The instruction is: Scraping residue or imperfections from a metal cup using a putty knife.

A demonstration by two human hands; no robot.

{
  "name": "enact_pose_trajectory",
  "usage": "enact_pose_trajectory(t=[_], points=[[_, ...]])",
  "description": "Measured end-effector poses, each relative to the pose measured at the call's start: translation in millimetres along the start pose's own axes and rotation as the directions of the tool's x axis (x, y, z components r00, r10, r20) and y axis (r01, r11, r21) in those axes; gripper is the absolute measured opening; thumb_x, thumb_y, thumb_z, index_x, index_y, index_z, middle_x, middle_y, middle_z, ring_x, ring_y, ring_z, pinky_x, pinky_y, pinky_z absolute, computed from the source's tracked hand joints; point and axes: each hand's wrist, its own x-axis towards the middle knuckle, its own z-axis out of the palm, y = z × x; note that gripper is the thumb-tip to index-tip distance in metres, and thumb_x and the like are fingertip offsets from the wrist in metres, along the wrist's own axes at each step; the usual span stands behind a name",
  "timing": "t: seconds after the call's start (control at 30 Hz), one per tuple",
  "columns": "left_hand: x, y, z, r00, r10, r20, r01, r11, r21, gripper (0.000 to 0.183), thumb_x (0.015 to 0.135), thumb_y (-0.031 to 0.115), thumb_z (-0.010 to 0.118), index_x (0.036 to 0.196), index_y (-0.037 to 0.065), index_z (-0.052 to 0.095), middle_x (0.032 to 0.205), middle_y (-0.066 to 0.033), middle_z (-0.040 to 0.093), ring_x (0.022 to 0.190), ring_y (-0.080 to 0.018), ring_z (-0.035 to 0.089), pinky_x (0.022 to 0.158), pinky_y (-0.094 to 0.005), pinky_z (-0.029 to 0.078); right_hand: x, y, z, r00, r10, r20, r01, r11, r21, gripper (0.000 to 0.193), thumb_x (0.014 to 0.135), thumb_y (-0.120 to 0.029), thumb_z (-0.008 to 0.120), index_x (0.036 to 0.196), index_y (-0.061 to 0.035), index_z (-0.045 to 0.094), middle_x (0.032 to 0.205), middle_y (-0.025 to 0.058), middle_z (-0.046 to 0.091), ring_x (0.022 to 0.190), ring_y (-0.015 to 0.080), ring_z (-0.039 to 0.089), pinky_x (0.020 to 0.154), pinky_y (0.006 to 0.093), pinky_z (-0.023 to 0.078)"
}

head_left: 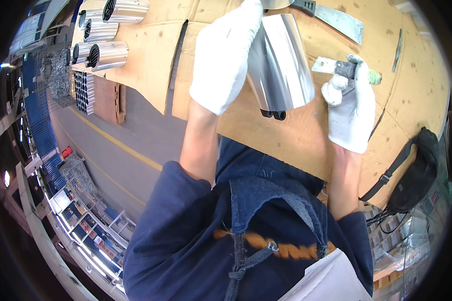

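The left hand (221,62), in a white knit glove, is partly closed around the side of a shiny metal tube (286,65), smooth, mirror-bright and wide. That one tube is held tilted over the table (296,135), near its front edge; whether it touches the surface I cannot tell. Two black round ends (280,115) show below its rim. The right hand (354,110), gloved alike, is closed around the wrapped handle of one small scraper (342,69), its flat metal blade pointing toward the tube. Creased, spotted brown cardboard (150,57) covers the table. At its far left corner lie at least five shiny tubes (110,55) with dark insides. One broad flat blade (339,24) lies by the far edge, and one black fabric pouch (418,170) by the right edge.
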Motion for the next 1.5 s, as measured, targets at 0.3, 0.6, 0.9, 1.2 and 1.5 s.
enact_pose_trajectory(t=[0.3,0.6,0.9,1.2,1.5], points=[[-2,17,5,0.996,-0.085,0.03,0.085,0.996,-0.02,0.03,0.09,0.014,0.053,0.109,-0.009,0.057,0.099,-0.0117,0.064,0.089,-0.014,0.058,0.078,-0.0258,0.046,-1,8,15,0.977,-0.214,0.015,0.187,0.816,-0.546,0.027,0.094,-0.022,0.047,0.109,-0.0003,0.054,0.077,0.0036,0.059,0.059,0.009,0.052,0.051,0.022,0.038],[-2,17,4,0.999,-0.015,0.047,0.013,0.999,0.036,0.029,0.089,0.013,0.054,0.108,-0.009,0.057,0.099,-0.0151,0.064,0.089,-0.0171,0.06,0.078,-0.027,0.047,2,8,8,0.987,-0.161,-0.019,0.137,0.888,-0.439,0.027,0.094,-0.021,0.047,0.109,0.001,0.054,0.076,0.0042,0.059,0.058,0.0087,0.051,0.05,0.0211,0.037],[-2,21,5,0.999,-0.041,0.034,0.04,0.999,0.026,0.029,0.089,0.012,0.054,0.107,-0.009,0.057,0.098,-0.0152,0.064,0.088,-0.0176,0.06,0.077,-0.0275,0.047,-2,6,17,0.994,-0.109,-0.029,0.09,0.923,-0.374,0.028,0.094,-0.022,0.047,0.108,0.001,0.054,0.074,0.0054,0.059,0.054,0.0097,0.049,0.048,0.0216,0.036],[0,14,6,1.0,-0.009,0.02,0.008,0.996,0.09,0.03,0.09,0.014,0.052,0.108,-0.01,0.057,0.098,-0.0143,0.064,0.089,-0.0169,0.06,0.078,-0.0275,0.046,-2,1,9,0.997,-0.08,0.007,0.078,0.953,-0.292,0.026,0.094,-0.02,0.049,0.106,0.0019,0.056,0.079,0.005,0.061,0.06,0.0086,0.054,0.052,0.0212,0.041],[3,-1,-2,0.998,0.009,-0.055,-0.007,0.999,0.039,0.031,0.09,0.015,0.052,0.108,-0.009,0.058,0.095,-0.0093,0.064,0.083,-0.0125,0.056,0.074,-0.0243,0.045,-14,-10,-15,0.999,-0.053,0.005,0.053,0.977,-0.205,0.028,0.096,-0.022,0.045,0.112,-0.0003,0.051,0.077,0.0063,0.058,0.054,0.0103,0.046,0.048,0.0221,0.037]])
